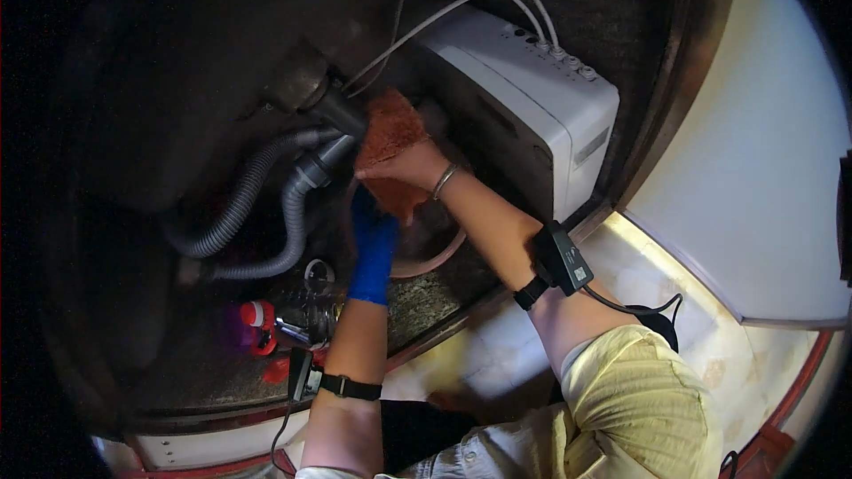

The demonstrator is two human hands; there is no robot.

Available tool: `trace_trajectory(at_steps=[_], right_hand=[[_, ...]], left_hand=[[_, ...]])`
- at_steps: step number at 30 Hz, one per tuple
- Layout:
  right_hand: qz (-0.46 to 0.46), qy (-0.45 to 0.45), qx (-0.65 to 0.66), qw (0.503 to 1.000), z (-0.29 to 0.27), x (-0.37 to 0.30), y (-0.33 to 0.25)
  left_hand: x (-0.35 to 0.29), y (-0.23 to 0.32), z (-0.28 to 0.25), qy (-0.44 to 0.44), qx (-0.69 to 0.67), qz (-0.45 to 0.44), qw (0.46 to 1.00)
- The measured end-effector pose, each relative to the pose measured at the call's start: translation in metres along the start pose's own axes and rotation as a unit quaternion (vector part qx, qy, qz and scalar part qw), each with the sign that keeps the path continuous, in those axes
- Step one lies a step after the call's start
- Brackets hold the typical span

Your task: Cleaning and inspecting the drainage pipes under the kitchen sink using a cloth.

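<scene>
My bare right hand (415, 164), with a bangle at its wrist, grips a fuzzy orange-brown cloth (395, 127). One part of the cloth stands up above the fingers and another hangs below them. It is close beside a grey drain pipe (334, 153); whether the two touch I cannot tell. A blue glove covers my left hand (374, 248), which reaches up just below the cloth. Shadow and the cloth hide its fingers. Two grey corrugated hoses (238, 204) run from the pipe down to the left.
A white box-shaped appliance (515, 80) with white tubes (444, 4) stands right of my hands. Bottles with red caps (259, 314) and a clear jar (306, 324) are left of my left forearm. A pinkish hose (435, 263) curves behind. A white door panel (745, 151) is at right.
</scene>
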State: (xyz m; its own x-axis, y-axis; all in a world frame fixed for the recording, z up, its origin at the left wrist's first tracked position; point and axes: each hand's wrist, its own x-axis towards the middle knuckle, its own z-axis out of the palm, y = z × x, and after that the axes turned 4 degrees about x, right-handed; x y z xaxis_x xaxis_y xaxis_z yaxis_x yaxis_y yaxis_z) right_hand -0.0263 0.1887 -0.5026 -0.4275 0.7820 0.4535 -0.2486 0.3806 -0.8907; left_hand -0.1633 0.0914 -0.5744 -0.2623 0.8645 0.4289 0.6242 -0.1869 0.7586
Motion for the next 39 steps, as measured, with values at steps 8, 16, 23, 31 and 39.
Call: trace_trajectory(at_steps=[8, 16, 23, 31, 39], right_hand=[[-0.168, -0.001, -0.657, 0.735, 0.013, 0.033, 0.029], [-0.179, 0.233, -0.17, 0.941, 0.011, 0.006, -0.01], [-0.089, 0.137, -0.165, 0.973, 0.008, 0.011, 0.005], [-0.207, 0.11, -0.129, 0.963, 0.001, 0.021, -0.011], [-0.28, 0.03, -0.16, 0.946, -0.018, 0.027, -0.007]], left_hand=[[0.024, 0.049, 0.038, 0.053, 0.213, 0.052, 0.974], [0.046, 0.055, 0.046, 0.111, 0.162, 0.061, 0.979], [0.046, 0.032, 0.06, 0.111, 0.34, 0.052, 0.933], [0.051, -0.024, 0.042, 0.041, 0.287, 0.094, 0.952], [0.077, -0.054, 0.056, 0.095, 0.487, 0.038, 0.868]])
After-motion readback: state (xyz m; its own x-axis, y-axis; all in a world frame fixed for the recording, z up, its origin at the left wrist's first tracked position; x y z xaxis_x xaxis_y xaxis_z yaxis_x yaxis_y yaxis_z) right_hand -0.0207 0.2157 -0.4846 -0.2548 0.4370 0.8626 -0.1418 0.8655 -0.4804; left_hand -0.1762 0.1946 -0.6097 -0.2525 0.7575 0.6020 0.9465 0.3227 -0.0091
